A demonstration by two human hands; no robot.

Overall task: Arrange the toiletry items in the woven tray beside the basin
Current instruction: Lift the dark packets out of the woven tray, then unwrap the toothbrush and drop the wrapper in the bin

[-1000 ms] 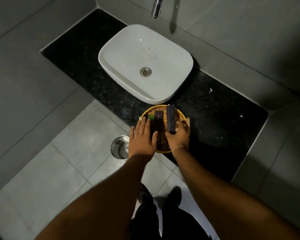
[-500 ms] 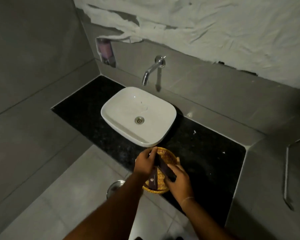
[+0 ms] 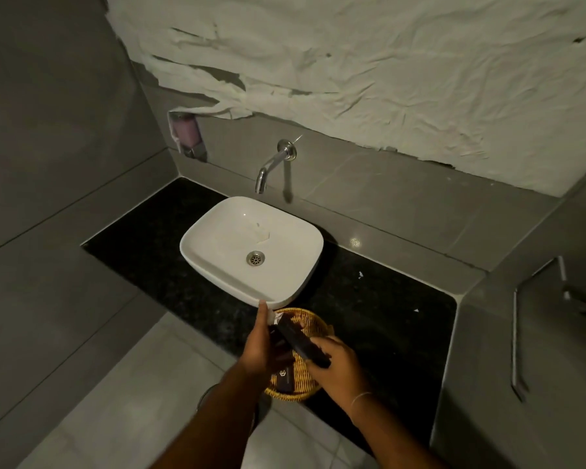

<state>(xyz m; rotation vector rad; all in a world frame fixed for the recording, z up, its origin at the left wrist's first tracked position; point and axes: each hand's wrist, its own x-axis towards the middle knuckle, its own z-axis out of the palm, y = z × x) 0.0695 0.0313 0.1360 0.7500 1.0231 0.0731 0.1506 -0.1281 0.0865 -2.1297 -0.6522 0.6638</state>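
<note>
1. Leftmost, our left hand (image 3: 263,346) reached over the near-left rim of the woven tray (image 3: 313,321), index finger stretched far toward the basin (image 3: 251,247); the other fingers curled around a small dark item (image 3: 286,379) with a pale logo, though how firmly we could not tell.
2. Centrally, the tray sat on the black counter (image 3: 379,299), just near of the basin and overhanging the counter's near edge.
3. Slightly rightward, a long dark packet (image 3: 301,341) lay slanted across the tray, its far end poking past our left hand.
4. Right of that, our right hand (image 3: 340,365) pinched the packet's near end, fingers closed on it.
5. To do this step well, we judged the packet should be lowered flat, parallel to its neighbour, while our left hand steadied the overhanging tray against tipping.
</note>
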